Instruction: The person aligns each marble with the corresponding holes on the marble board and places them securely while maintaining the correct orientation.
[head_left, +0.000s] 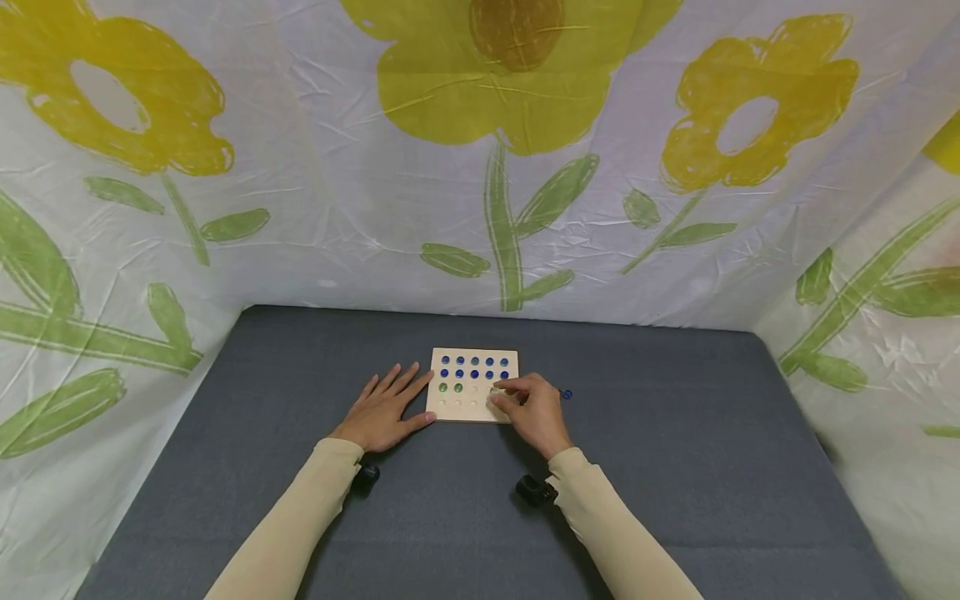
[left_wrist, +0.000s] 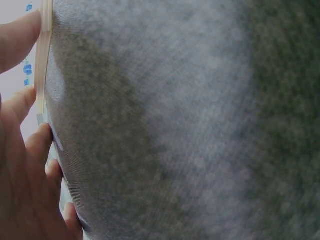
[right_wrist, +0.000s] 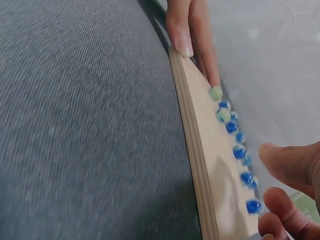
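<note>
A pale wooden board (head_left: 467, 412) with rows of small round hollows lies on the table. Blue marbles (head_left: 475, 374) fill its two far rows; two green marbles (head_left: 458, 388) sit at the left of the third row. My left hand (head_left: 381, 414) rests flat with spread fingers, thumb and index finger touching the board's left edge. Over the board's right part, my right hand (head_left: 534, 410) pinches what looks like a green marble (head_left: 493, 390), mostly covered by the fingertips. The right wrist view shows the right thumb (right_wrist: 287, 162) above the board, without the pinched marble visible.
A dark grey cloth (head_left: 645, 400) covers the table. Just right of the right hand, a loose blue marble (head_left: 567, 394) lies on the cloth. White sheeting (head_left: 315, 250) printed with yellow flowers hangs behind and at both sides.
</note>
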